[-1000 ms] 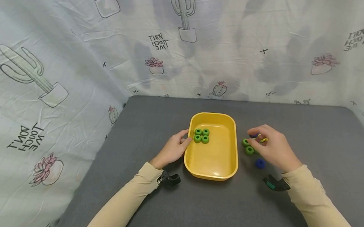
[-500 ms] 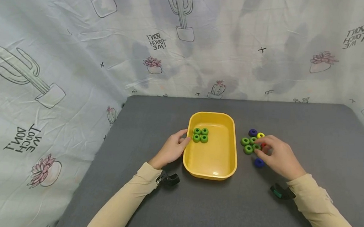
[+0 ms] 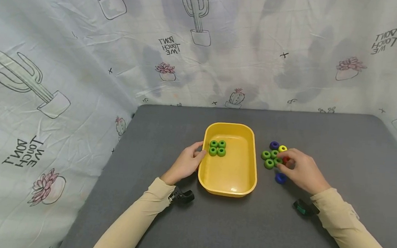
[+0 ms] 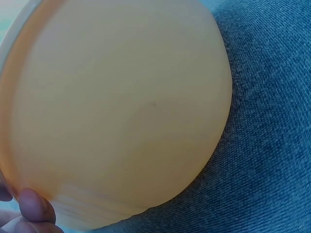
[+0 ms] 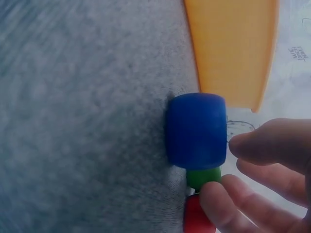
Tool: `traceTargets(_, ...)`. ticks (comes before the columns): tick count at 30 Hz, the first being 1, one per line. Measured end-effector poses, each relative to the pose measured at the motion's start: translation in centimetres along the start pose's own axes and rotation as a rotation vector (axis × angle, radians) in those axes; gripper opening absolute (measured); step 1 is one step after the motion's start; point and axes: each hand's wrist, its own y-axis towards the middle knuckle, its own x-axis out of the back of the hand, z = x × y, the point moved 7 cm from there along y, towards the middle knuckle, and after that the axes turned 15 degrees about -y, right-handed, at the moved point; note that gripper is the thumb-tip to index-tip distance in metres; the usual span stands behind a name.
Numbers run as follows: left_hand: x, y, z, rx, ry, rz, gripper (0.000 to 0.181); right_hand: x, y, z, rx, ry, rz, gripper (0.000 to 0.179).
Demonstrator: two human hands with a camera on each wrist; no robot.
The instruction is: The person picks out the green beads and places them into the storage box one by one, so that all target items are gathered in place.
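My left hand (image 3: 187, 162) grips the left side of a yellow rectangular tray (image 3: 229, 177), its thumb at the rim; in the left wrist view, fingertips (image 4: 35, 206) pinch the edge of the tray. Inside the tray, several green beads (image 3: 221, 152) with holes sit in a small square block. My right hand (image 3: 303, 169) hovers low over loose beads right of the tray, thumb and fingers bent and apart. Partly behind its fingers is a red bead (image 3: 285, 160). In the right wrist view, a fingertip overlaps the red bead (image 5: 197, 216), while the thumb is near a blue bead (image 5: 197, 131).
Beside the right hand, several green beads (image 3: 269, 163) lie grouped on the grey table (image 3: 239, 232). A dark blue bead (image 3: 274, 145) and a yellow bead (image 3: 282, 148) are behind them. A patterned cloth (image 3: 238, 65) hangs behind the table and along its left side.
My right hand has moved right and slightly toward me, uncovering the green, dark blue, yellow and red beads. The left hand keeps its hold on the tray.
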Motion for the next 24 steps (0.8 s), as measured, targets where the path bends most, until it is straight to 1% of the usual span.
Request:
traceTargets(13, 0.00, -0.04, 0.18, 0.015, 0.017, 0.001, 0.052, -0.52, -0.03, 0.19, -0.005, -0.008, 0.021, 0.029)
traceTargets(24, -0.01, 0.03, 0.02, 0.004, 0.022, 0.005, 0.053, -0.45, 0.09, 0.26, 0.011, -0.024, 0.000, 0.025)
